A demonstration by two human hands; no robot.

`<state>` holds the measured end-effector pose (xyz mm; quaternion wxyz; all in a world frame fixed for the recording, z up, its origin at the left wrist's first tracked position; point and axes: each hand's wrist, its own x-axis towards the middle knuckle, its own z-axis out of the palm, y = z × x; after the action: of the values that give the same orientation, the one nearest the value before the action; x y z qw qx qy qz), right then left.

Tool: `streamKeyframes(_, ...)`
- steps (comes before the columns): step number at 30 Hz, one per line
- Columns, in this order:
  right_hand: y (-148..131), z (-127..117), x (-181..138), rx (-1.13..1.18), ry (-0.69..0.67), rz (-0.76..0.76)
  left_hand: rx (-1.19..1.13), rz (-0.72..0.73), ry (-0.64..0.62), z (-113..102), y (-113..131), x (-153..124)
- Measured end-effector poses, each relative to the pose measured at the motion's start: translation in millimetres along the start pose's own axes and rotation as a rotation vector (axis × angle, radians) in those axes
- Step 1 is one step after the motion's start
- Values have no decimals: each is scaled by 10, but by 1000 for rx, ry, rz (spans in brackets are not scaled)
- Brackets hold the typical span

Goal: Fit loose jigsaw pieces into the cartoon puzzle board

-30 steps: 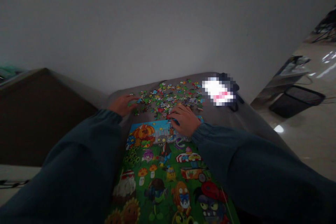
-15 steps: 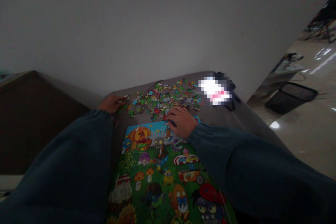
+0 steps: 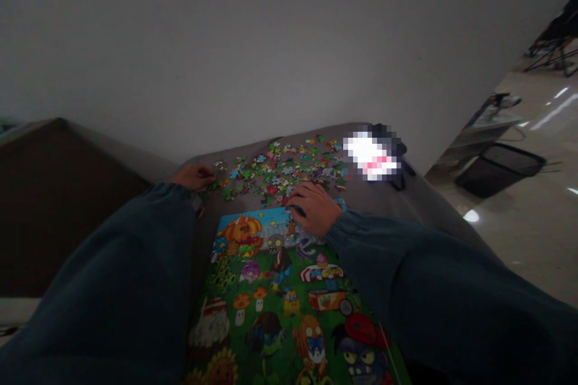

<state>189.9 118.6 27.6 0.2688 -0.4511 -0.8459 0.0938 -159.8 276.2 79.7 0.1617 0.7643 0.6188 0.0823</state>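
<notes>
A colourful cartoon puzzle picture [image 3: 280, 295] lies on a grey table [image 3: 419, 204] in front of me. Beyond it, several loose puzzle pieces [image 3: 284, 165] are scattered toward the wall. My right hand [image 3: 313, 207] rests curled at the picture's top edge, fingers closed on a small dark piece. At the left end of the scatter, my left hand [image 3: 194, 176] has its fingers pinched together on a loose piece. Dark blue sleeves cover both forearms.
A blurred white and pink object [image 3: 372, 156] with something dark behind it sits at the table's far right corner. A black mesh bin [image 3: 499, 167] stands on the shiny floor to the right. A dark brown surface [image 3: 58, 204] lies at the left. A plain wall rises just behind the table.
My left hand has slid left from the middle of the loose pieces to their left end. My right hand has stayed at the picture's top edge.
</notes>
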Motion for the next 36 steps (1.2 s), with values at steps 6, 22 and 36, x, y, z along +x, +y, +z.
streamKeyframes(6,12,12,-4,-3,9,-10,-157,12,159,-60,210,-141)
streamKeyframes(22,-626,-200,-161,837,-198,136,-708,429,-181,614,1303,-1664)
streamKeyframes(36,-786,-132,-218,1098,-444,398,-1022,330,-91,715,1345,-1782)
